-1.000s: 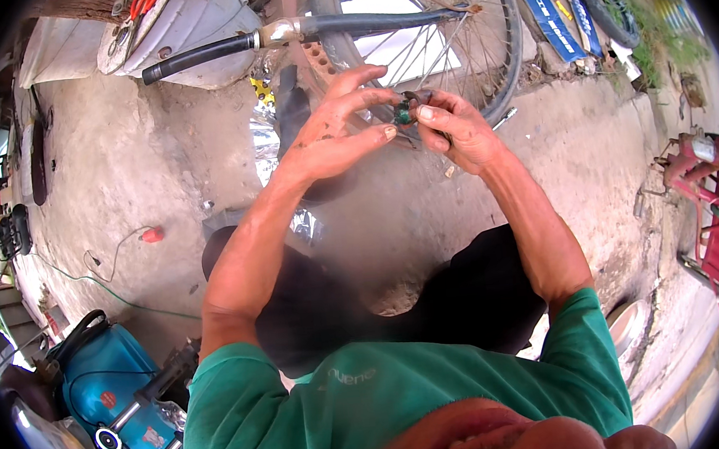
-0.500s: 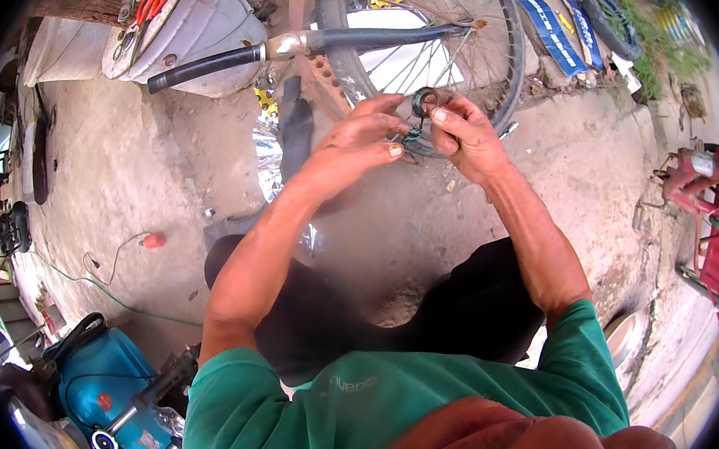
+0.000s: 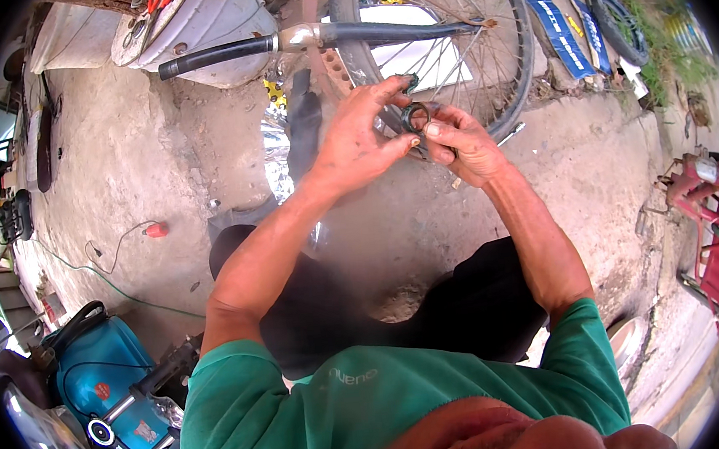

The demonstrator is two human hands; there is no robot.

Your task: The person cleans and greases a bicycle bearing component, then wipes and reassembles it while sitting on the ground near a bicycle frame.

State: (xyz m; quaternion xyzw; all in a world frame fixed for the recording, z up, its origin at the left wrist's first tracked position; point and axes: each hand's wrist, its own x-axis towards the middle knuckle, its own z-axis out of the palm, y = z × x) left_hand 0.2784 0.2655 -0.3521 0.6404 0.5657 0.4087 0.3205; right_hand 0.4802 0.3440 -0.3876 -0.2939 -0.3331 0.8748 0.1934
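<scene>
In my right hand (image 3: 470,144), a small dark metal ring (image 3: 415,118) is pinched between thumb and fingers, its opening turned upward. My left hand (image 3: 362,131) is beside it, thumb and fingers spread around the ring's left side. A dark green, greasy-looking smear (image 3: 410,83) sits at the left fingertips; whether it is grease or a small part I cannot tell. Just beyond both hands lies a spoked bicycle wheel (image 3: 525,51), crossed by a black tube (image 3: 220,56) with a bare metal collar (image 3: 301,37).
A white bucket (image 3: 214,33) with orange-handled tools on top stands at the far left. Blue printed strips (image 3: 560,36) and a small black tyre (image 3: 617,25) lie far right. A teal box (image 3: 106,388) is near left, a red metal frame (image 3: 710,231) at right.
My left fingers have lifted and spread, carrying the green smear up and away from the ring. The ring has shifted slightly down and left in my right hand.
</scene>
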